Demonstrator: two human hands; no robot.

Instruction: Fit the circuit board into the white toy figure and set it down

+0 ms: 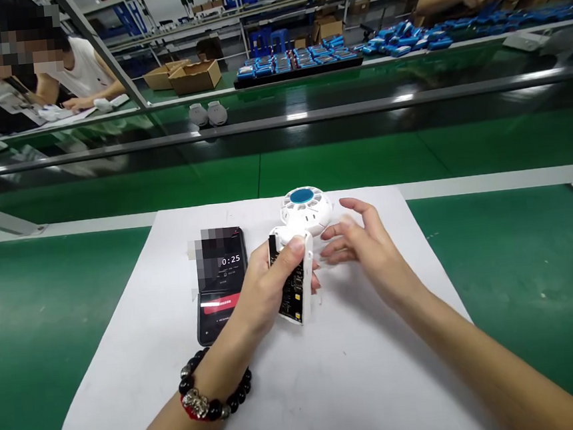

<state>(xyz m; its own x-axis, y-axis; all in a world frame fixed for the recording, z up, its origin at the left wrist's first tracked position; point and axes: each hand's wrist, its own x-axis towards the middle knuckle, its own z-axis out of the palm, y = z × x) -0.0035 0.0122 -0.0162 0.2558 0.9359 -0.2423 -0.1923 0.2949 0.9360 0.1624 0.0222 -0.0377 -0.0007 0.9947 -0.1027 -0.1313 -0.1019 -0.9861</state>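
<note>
My left hand [267, 280] is closed around the handle of a white handheld fan [307, 218], its thumb across the upper handle. The fan's round head has a blue centre and points away from me. The handle is uncovered, and a black circuit board [291, 295] with small yellow parts shows in it. Just right of the fan, my right hand [363, 238] has its fingers apart and holds nothing. A folding phone [242, 245] with a timer on its screen lies on the white paper sheet [352, 390], left of the fan.
Beyond the green bench [516, 262] runs a dark conveyor with two round grey pieces [208, 114]. Across it stand cardboard boxes [197, 77], a black tray of blue-topped parts [298, 63] and a pile of blue parts [404, 37]. Co-workers sit at far left and far right.
</note>
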